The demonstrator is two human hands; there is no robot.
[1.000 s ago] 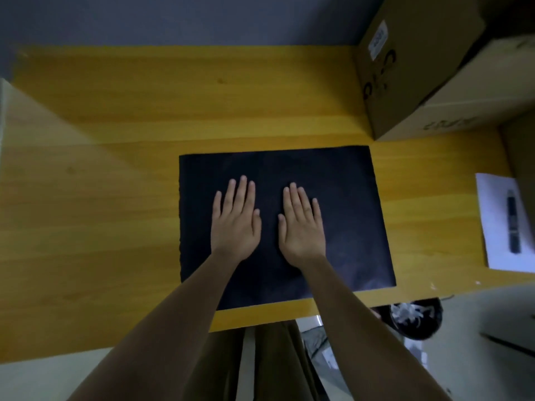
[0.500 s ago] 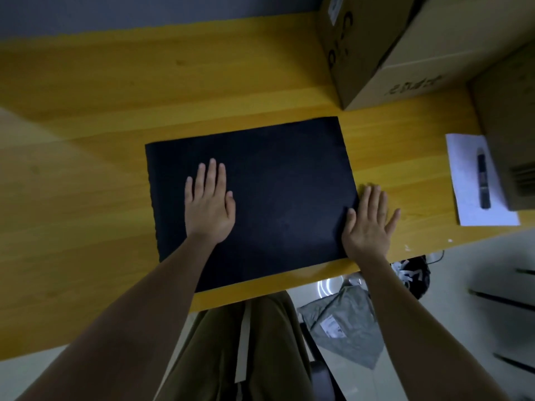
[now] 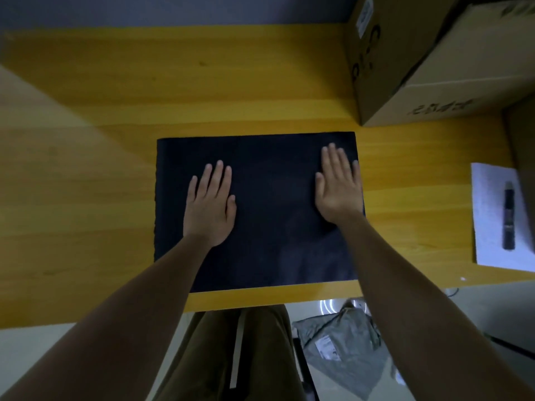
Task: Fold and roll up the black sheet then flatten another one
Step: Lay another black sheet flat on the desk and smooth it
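A black rectangular sheet (image 3: 272, 209) lies flat on the yellow wooden table (image 3: 202, 91), near its front edge. My left hand (image 3: 210, 205) rests palm down on the sheet's left half, fingers slightly spread. My right hand (image 3: 338, 188) presses flat on the sheet's right part, its outer edge along the sheet's right border. Neither hand holds anything. No second sheet shows in this view.
Cardboard boxes (image 3: 428, 62) stand at the back right of the table. A white paper (image 3: 498, 218) with a dark pen (image 3: 508, 215) lies at the right edge. A grey plastic bag (image 3: 341, 345) lies on the floor below the table front.
My right hand slid from the sheet's middle out to its lower right edge, then up along the right side. My left hand stayed pressed on the left half.
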